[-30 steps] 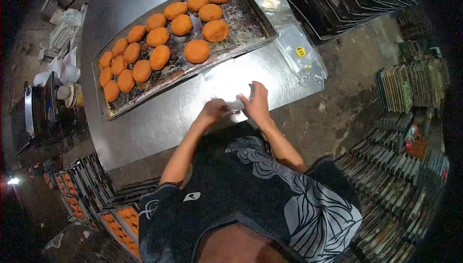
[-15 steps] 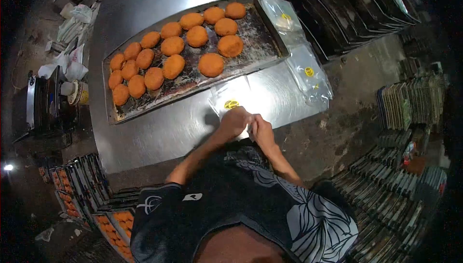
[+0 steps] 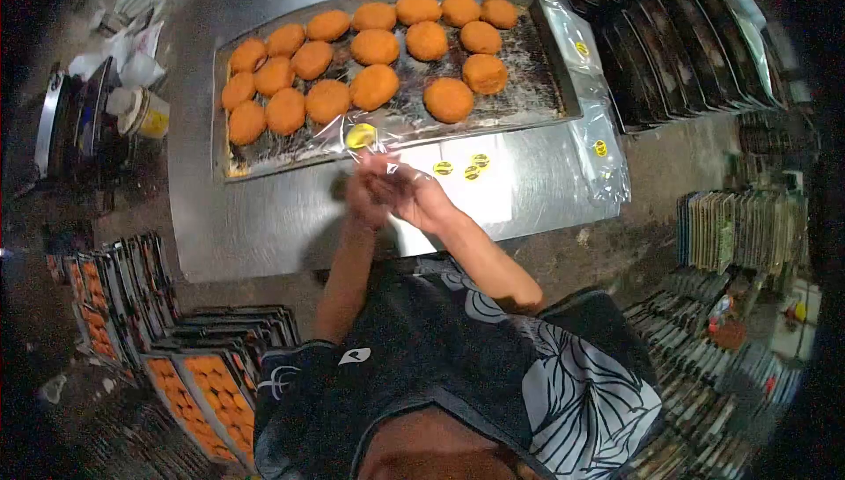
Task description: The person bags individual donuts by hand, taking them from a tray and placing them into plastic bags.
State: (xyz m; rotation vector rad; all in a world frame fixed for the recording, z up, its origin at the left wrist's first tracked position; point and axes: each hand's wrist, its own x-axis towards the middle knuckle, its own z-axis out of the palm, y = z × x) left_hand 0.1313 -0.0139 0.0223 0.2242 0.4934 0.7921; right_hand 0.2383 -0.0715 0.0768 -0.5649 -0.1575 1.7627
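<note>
My left hand (image 3: 368,201) and my right hand (image 3: 415,197) meet at the front edge of the baking tray, overlapping and partly blurred. Between their fingers is a clear plastic bag (image 3: 359,137) with a yellow label, its film spread over the tray's near rim. Both hands look closed on the bag's near end, though the exact grip is hard to see. Just beyond lies the dark baking tray (image 3: 519,97) with several round orange-brown buns (image 3: 375,87). To the right of my hands, more clear bags with yellow labels (image 3: 473,168) lie flat on the metal table (image 3: 264,225).
More clear bags (image 3: 601,150) lie along the table's right edge. Stacked dark trays (image 3: 678,58) stand at the far right. Racks with trays of buns (image 3: 207,401) are at the lower left, and more stacked trays (image 3: 687,339) at the lower right. A white tub (image 3: 145,115) sits left.
Both hands have moved left and up toward the tray. The bag has come off the table with them and now spreads over the tray's rim. The view has shifted.
</note>
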